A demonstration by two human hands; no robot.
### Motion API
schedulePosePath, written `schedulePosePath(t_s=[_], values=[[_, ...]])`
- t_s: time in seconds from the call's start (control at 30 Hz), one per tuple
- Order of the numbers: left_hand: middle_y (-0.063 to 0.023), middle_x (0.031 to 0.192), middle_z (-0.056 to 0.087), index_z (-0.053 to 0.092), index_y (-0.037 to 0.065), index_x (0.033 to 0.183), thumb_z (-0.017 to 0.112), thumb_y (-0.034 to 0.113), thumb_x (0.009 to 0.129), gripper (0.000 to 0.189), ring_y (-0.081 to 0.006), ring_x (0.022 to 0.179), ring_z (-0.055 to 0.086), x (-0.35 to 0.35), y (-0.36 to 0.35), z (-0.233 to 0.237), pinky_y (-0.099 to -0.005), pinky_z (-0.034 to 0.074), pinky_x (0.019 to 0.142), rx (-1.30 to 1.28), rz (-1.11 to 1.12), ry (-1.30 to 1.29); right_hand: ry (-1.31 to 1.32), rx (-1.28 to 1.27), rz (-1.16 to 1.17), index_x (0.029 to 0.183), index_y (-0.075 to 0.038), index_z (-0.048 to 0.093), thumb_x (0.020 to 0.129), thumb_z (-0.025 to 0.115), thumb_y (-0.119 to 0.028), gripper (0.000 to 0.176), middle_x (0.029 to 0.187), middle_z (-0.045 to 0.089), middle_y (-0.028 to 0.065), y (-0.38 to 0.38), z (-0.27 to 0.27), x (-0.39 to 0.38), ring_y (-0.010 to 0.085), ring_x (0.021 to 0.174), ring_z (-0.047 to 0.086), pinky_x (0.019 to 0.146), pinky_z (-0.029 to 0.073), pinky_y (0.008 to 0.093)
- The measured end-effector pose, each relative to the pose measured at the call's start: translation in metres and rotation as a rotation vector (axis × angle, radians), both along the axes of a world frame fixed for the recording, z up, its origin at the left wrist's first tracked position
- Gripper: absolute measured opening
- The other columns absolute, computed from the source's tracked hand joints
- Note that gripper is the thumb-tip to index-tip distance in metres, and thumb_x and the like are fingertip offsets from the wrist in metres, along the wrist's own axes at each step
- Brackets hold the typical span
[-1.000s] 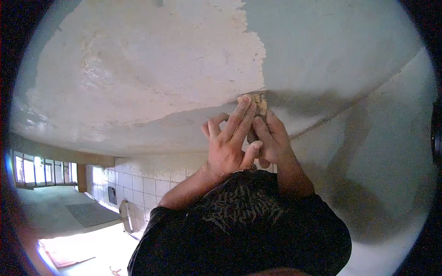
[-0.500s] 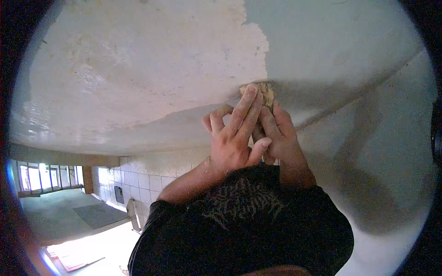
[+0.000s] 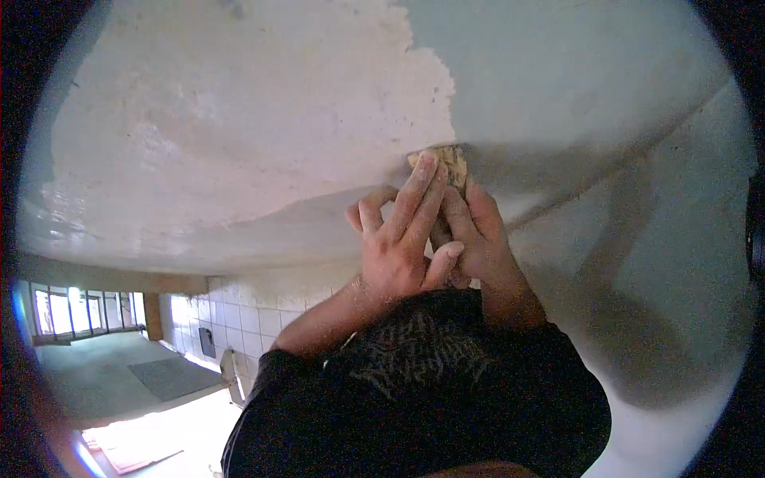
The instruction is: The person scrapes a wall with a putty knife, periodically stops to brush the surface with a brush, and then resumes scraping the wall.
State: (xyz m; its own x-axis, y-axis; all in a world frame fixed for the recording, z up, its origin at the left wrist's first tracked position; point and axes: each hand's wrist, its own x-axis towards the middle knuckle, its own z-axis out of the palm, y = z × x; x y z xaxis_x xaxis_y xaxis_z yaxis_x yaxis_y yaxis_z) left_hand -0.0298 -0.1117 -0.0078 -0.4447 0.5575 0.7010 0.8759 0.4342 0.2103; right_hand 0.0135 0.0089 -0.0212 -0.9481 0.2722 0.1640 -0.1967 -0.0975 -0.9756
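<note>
A putty knife [image 3: 454,166], its blade crusted with yellowish filler, is held against the wall surface at the lower edge of a pale filler patch [image 3: 263,111]. My right hand [image 3: 486,239] is closed around its dark handle, which is mostly hidden behind the fingers. Two outstretched fingers of my left hand [image 3: 398,247] press on the blade. The other fingers of that hand are bent and apart, and its thumb sticks out toward my right hand. Pale dust covers both hands.
Grey-green wall [image 3: 542,72] lies around the patch, with a dark line [image 3: 598,185] crossing it at right. Lower left are white tiles [image 3: 247,319], a barred window [image 3: 80,311] and a grey panel [image 3: 119,374]. My black shirt [image 3: 422,390] fills the bottom.
The view has shifted slightly, so the patch edge appears a little further left. Both hands and the putty knife also appear slightly left and lower, with the same hold.
</note>
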Motion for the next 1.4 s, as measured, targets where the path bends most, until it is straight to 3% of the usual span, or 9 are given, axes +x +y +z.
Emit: schedulePosePath(t_s=[0.1, 0.63, 0.7, 0.8, 0.93, 1.03, 1.23, 1.3, 1.4], values=[[-0.0069, 0.138, 0.039, 0.051, 0.007, 0.124, 0.051, 0.046, 0.077, 0.062, -0.0259, 0.087, 0.042, 0.000, -0.002, 0.001, -0.0398, 0.029, 0.080, -0.023, -0.026, -0.001, -0.110, -0.161, 0.008, 0.111, -0.003, 0.048, 0.096, 0.038, -0.020, 0.025, 0.072, 0.051, 0.0011, -0.005, 0.011, 0.007, 0.0068, 0.060, 0.044, 0.050, 0.036, 0.0236], [-0.0056, 0.138, 0.040, 0.051, 0.008, 0.125, 0.051, 0.045, 0.078, 0.060, -0.0264, 0.088, 0.043, 0.006, -0.001, -0.003, -0.0396, 0.030, 0.081, -0.021, 0.018, 0.003, 0.038, -0.069, 0.048, 0.106, -0.003, 0.048, 0.096, 0.039, -0.024, 0.025, 0.070, 0.052, 0.0017, -0.001, -0.008, 0.000, 0.0102, 0.060, 0.047, 0.054, 0.039, 0.0268], [-0.0055, 0.138, 0.040, 0.050, 0.008, 0.125, 0.051, 0.045, 0.078, 0.060, -0.0265, 0.088, 0.043, 0.001, 0.001, -0.002, -0.0396, 0.030, 0.081, -0.049, 0.024, 0.018, 0.085, -0.079, -0.091, 0.109, -0.002, 0.048, 0.095, 0.039, -0.024, 0.027, 0.073, 0.054, 0.0031, -0.004, -0.014, -0.001, 0.0112, 0.063, 0.048, 0.056, 0.041, 0.0280], [-0.0056, 0.138, 0.040, 0.050, 0.008, 0.125, 0.051, 0.046, 0.078, 0.060, -0.0269, 0.088, 0.043, 0.004, 0.003, -0.003, -0.0396, 0.030, 0.080, -0.017, 0.038, 0.009, 0.024, -0.002, 0.051, 0.112, -0.002, 0.048, 0.096, 0.039, -0.023, 0.028, 0.078, 0.056, 0.0046, 0.010, -0.006, 0.002, 0.0122, 0.066, 0.049, 0.059, 0.042, 0.0291], [-0.0054, 0.138, 0.040, 0.050, 0.007, 0.124, 0.049, 0.047, 0.080, 0.060, -0.0266, 0.087, 0.044, 0.002, 0.003, 0.001, -0.0398, 0.030, 0.080, 0.014, 0.023, 0.062, 0.109, 0.026, -0.035, 0.114, -0.002, 0.048, 0.095, 0.039, -0.023, 0.030, 0.079, 0.056, 0.0059, 0.006, 0.002, -0.001, 0.0126, 0.067, 0.049, 0.059, 0.042, 0.0292], [-0.0056, 0.137, 0.040, 0.052, 0.006, 0.123, 0.051, 0.045, 0.077, 0.060, -0.0261, 0.088, 0.044, 0.003, 0.004, -0.004, -0.0382, 0.029, 0.080, 0.001, 0.058, 0.048, -0.090, 0.051, 0.030, 0.113, -0.001, 0.048, 0.095, 0.039, -0.023, 0.029, 0.080, 0.056, 0.0058, 0.009, 0.011, 0.004, 0.0127, 0.067, 0.049, 0.060, 0.042, 0.0288], [-0.0059, 0.137, 0.041, 0.052, 0.006, 0.122, 0.051, 0.045, 0.078, 0.059, -0.0261, 0.088, 0.043, 0.004, 0.004, 0.004, -0.0387, 0.030, 0.079, 0.030, 0.033, 0.050, 0.109, 0.050, 0.039, 0.114, -0.002, 0.048, 0.095, 0.039, -0.022, 0.029, 0.079, 0.056, 0.0046, 0.008, 0.002, -0.004, 0.0125, 0.066, 0.048, 0.059, 0.041, 0.0285], [-0.0057, 0.137, 0.041, 0.052, 0.006, 0.122, 0.051, 0.045, 0.077, 0.059, -0.0260, 0.087, 0.043, 0.001, 0.006, 0.004, -0.0387, 0.030, 0.079, 0.051, 0.027, 0.062, 0.212, 0.038, -0.079, 0.114, -0.002, 0.048, 0.095, 0.039, -0.023, 0.029, 0.082, 0.057, 0.0058, 0.001, 0.002, -0.008, 0.0125, 0.068, 0.050, 0.061, 0.042, 0.0290], [-0.0051, 0.137, 0.040, 0.053, 0.007, 0.122, 0.052, 0.045, 0.077, 0.059, -0.0259, 0.087, 0.043, 0.001, 0.008, 0.005, -0.0383, 0.030, 0.079, 0.062, 0.021, 0.046, 0.013, -0.024, 0.055, 0.116, -0.002, 0.048, 0.096, 0.039, -0.023, 0.031, 0.091, 0.058, 0.0077, 0.009, 0.016, 0.003, 0.0146, 0.077, 0.053, 0.068, 0.044, 0.0299]])
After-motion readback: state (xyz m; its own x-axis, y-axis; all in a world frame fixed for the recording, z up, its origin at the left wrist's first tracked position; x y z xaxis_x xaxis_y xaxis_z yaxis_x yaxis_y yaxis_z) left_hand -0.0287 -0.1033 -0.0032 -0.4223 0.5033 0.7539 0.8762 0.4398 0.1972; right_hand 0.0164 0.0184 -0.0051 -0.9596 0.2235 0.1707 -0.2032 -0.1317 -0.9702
